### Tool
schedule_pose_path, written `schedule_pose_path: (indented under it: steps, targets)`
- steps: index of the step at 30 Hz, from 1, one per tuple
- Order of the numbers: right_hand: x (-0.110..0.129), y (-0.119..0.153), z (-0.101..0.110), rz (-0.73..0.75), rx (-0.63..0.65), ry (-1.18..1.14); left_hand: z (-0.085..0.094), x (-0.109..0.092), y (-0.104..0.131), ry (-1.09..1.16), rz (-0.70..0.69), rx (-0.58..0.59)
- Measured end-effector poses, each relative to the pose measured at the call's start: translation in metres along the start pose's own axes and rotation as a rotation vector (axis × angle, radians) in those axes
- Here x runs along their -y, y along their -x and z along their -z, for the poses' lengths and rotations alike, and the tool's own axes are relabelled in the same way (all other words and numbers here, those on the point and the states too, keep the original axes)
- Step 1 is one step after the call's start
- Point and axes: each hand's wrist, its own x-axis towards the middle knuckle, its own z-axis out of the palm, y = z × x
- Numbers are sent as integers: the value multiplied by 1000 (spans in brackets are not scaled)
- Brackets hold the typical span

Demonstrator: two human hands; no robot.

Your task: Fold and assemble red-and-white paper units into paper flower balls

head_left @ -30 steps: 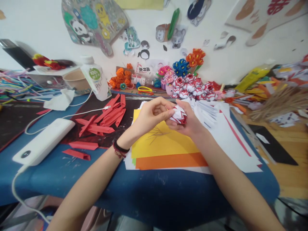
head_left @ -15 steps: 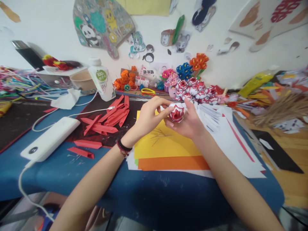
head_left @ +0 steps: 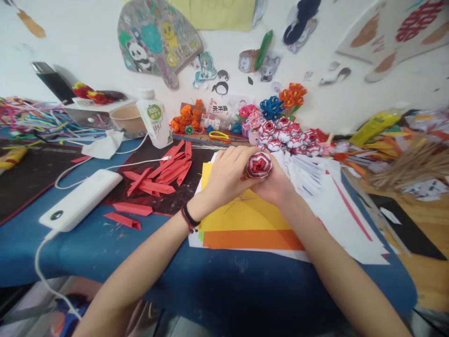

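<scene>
A red and white folded paper flower (head_left: pixel 259 164) is cupped between both hands above the yellow paper (head_left: pixel 242 217). From the left side, my left hand (head_left: pixel 229 171) curls its fingers over and behind the flower. On the other side my right hand (head_left: pixel 277 185) wraps round it from below and the right. The flower's layered red centre faces up toward me; its underside is hidden by the hands. Below the hands, thin brown sticks or wires partly show on the yellow sheet. Folded red paper strips (head_left: pixel 161 175) lie in a pile left of my left hand.
Finished red and white paper flowers (head_left: pixel 286 135) stand behind my hands. White folded strips (head_left: pixel 303 171) lie to the right. A white power bank (head_left: pixel 80 199) with cables and a white bottle (head_left: pixel 154 119) are on the left. Brown sticks (head_left: pixel 417 161) lie far right.
My left hand has closed further over the flower, and its fingers now wrap round it. The flower has turned so its layered red centre faces me more fully. The view has shifted slightly.
</scene>
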Motion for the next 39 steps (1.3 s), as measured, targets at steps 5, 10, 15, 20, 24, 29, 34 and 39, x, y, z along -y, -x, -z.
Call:
schedule_pose_path:
  steps: [5, 10, 15, 20, 24, 29, 34, 39]
  targets:
    - [5, 3, 11, 49, 96, 134, 4, 7, -2, 43, -1, -90]
    - [18, 9, 18, 198, 131, 212, 7, 11, -4, 43, -46, -163]
    - [22, 12, 19, 284, 140, 315, 9, 13, -5, -31, -31, -141]
    - [20, 12, 19, 389, 96, 461, 7, 13, -2, -188, -63, -163]
    - [16, 9, 17, 459, 40, 555, 6, 12, 0, -297, -96, -141]
    - [14, 7, 16, 475, -7, 642, 5, 12, -1, -334, -81, -70]
    - [15, 8, 15, 483, -77, 684, 6, 11, -2, -329, -97, -30]
    - [15, 8, 18, 456, -74, 676, 4, 14, -2, -327, -105, -2]
